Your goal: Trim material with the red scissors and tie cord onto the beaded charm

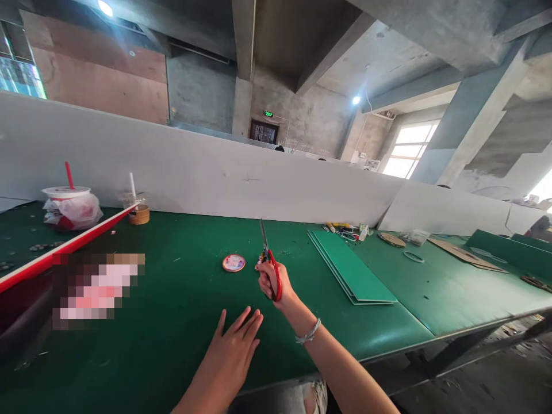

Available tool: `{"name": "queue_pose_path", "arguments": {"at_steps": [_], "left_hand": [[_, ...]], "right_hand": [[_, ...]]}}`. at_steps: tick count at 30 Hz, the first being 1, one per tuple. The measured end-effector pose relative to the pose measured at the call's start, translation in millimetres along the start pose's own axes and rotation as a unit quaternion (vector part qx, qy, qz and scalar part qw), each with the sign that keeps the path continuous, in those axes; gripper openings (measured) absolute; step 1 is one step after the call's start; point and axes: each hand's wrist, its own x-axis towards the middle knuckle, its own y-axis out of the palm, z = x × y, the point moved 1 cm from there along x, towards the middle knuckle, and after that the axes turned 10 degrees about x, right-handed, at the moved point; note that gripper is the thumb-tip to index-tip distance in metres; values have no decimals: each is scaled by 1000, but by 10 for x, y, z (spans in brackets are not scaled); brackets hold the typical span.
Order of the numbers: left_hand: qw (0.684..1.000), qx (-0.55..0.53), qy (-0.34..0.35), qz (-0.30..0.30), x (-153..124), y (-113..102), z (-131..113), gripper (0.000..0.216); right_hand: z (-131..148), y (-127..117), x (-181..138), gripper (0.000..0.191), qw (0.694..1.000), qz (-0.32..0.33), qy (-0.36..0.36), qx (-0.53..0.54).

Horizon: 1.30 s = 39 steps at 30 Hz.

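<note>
In right hand point(284, 283), scissors point(273, 262), one pair

A window point(413, 141) glares below the dim ceiling point(291, 40).

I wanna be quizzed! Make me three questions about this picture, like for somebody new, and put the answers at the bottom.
1. What cutting tool is in the grip of the right hand?
2. True or false: the round disc lies to the left of the green boards in the picture.
3. What colour is the straw in the plastic-wrapped cup? A) white B) red C) blue

Key:
1. Red-handled scissors
2. True
3. B
</note>
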Motion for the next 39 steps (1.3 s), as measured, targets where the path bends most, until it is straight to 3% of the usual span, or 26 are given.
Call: {"name": "queue_pose_path", "arguments": {"at_steps": [6,11,21,29,36,39], "left_hand": [[999,-3,-13,36,28,-77,-43,49],[999,4,-15,37,24,-82,-54,51],[1000,-11,-15,-6,-6,11,-24,47],[1000,-3,-14,-2,4,-42,-45,50],[1000,4,-7,-24,-32,61,-11,48],[1000,-12,-10,-20,-33,42,-23,48]], "right_hand": [[-252,-29,-176,31,1000,0,22,-6],[-306,-61,-203,30,1000,-5,14,4],[-7,-160,-137,35,999,-24,-32,14],[-232,-147,-208,29,999,-35,2,-22],[99,-219,-220,35,998,-32,-54,-9],[78,-253,-250,35,998,-21,-58,-22]]}}
